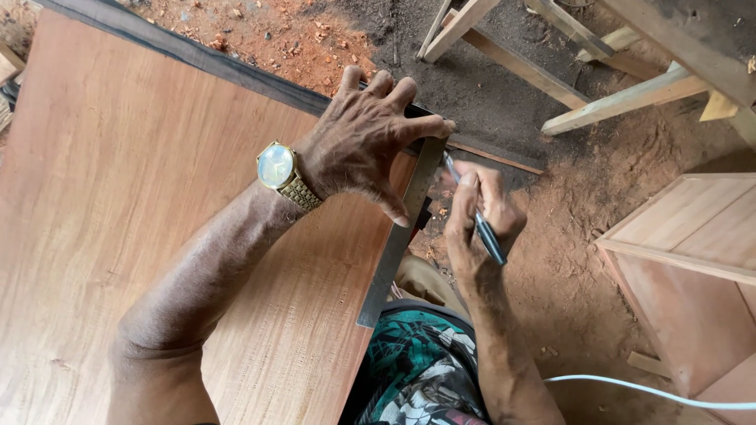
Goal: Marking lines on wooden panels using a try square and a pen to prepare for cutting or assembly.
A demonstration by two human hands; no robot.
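Observation:
A large reddish-brown plywood sheet (118,197) fills the left of the head view. Along its right edge lies a metal square ruler (398,240). My left hand (362,142), with a gold wristwatch (279,169) on the wrist, presses flat on the sheet and the top of the ruler, fingers spread. My right hand (476,216) grips a dark pen (484,228), its tip held against the ruler's edge near the sheet's far corner.
Bare wooden frame legs (567,79) stand at the top right on sawdust-covered ground (567,260). A wooden cabinet box (693,260) sits at the right. A white cable (654,391) runs across the bottom right. My patterned shorts (417,370) show below.

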